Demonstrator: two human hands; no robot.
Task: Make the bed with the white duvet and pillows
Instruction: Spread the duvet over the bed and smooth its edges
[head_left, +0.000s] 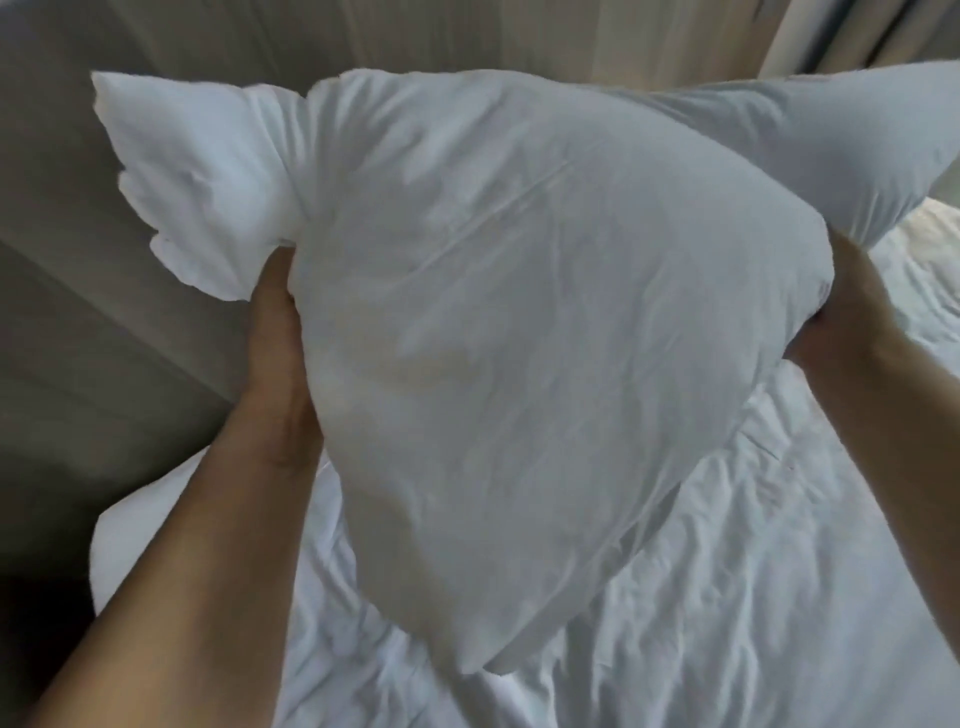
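pillow (519, 322), white and full, is held in the air above the duvet (727, 597), with the grey headboard (104, 286) behind it to the left. the left hand (275, 332) grips the pillow at its left side, just below a bunched corner of loose casing; the right hand (852, 306) holds the opposite side, fingers hidden behind the fabric. by judgement the pillow is light, soft and compressible, and it deforms under hand pressure, so it sags between the two holds. the smooth casing may slide over the filling; holds are best taken on the filled body at both short sides, not on the loose corner. the duvet below the pillow lies wrinkled.
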